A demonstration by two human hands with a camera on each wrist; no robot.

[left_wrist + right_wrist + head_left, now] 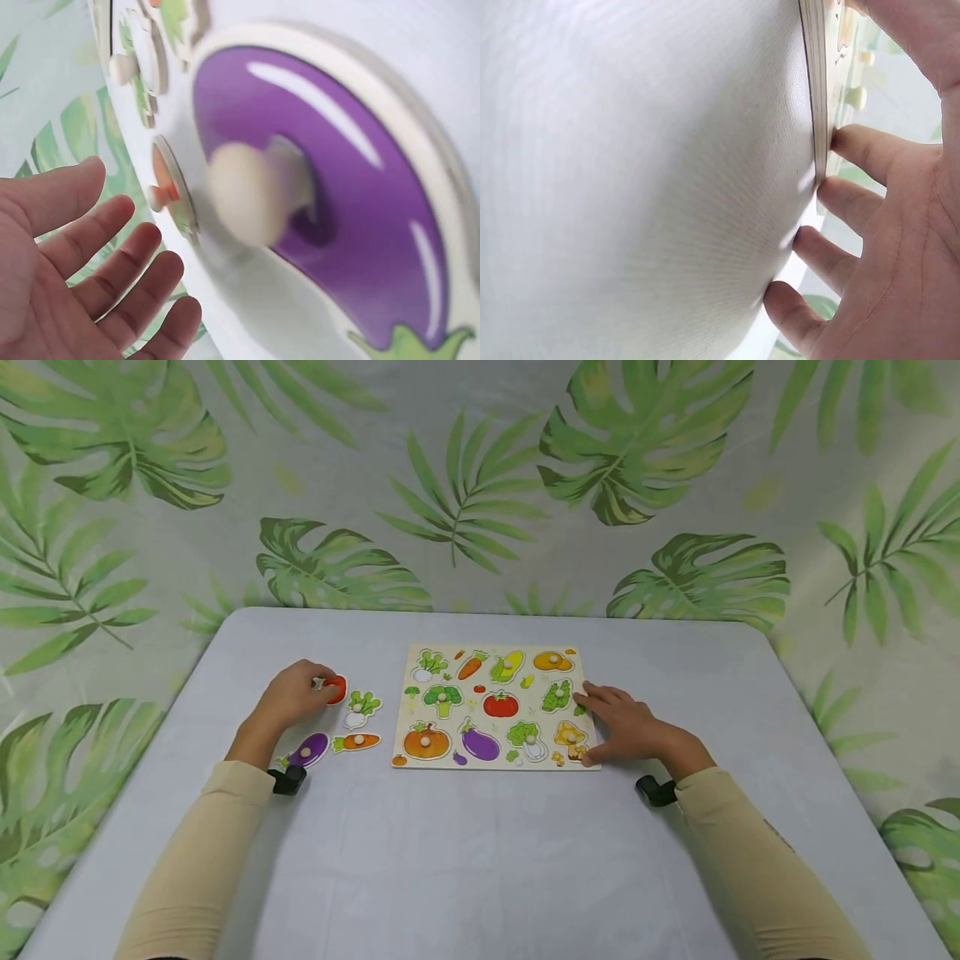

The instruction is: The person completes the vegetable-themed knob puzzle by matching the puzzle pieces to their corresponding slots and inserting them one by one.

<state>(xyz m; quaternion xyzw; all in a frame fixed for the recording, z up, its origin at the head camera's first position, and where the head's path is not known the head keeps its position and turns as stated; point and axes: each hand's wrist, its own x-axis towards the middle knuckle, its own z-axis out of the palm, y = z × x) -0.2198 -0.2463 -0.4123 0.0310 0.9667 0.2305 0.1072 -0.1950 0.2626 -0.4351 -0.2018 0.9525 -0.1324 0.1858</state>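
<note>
My left hand (298, 693) hovers at a small tomato puzzle piece (337, 689). In the left wrist view the fingers (139, 240) are spread, standing apart from the tomato's knob (159, 197). Around it lie a turnip piece (362, 710), a carrot piece (357, 742) and an eggplant piece (309, 750), each with a small knob. My right hand (626, 727) rests at the right edge of the wooden vegetable puzzle board (465, 764), fingers extended. In the right wrist view some fingertips (832, 191) touch the board's edge and others the tabletop.
A white cloth covers the table (480, 860), its far edge running behind the board. Beyond hangs a leaf-patterned backdrop (480, 485). Several board pictures, such as the pumpkin (426, 743) and broccoli (442, 697), carry knobs. Each wrist wears a black device (657, 791).
</note>
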